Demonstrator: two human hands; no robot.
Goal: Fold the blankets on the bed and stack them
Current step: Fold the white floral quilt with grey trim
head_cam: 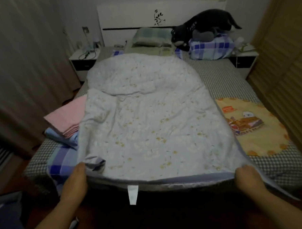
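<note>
Blanket handling: the pale blue floral blanket (147,118) lies spread lengthwise down the middle of the bed (282,166), its near edge lifted just past the foot. The left hand (76,181) pinches the near left corner, thumb on top; the right hand (246,176) grips the near right corner with fingers curled under the hem. The cloth appears soft, thick and light to moderate in weight; it creases freely and will sag between grips, so it is best held at corners and kept taut along the edge. A stack of folded blankets (67,123), pink over blue, sits at the left side of the bed, touching the spread blanket. A yellow printed blanket (253,125) lies flat to the right, partly covered. A white care tag (133,195) hangs from the near hem; no text on it is legible. Lettering on the yellow print is too blurred to read.
</note>
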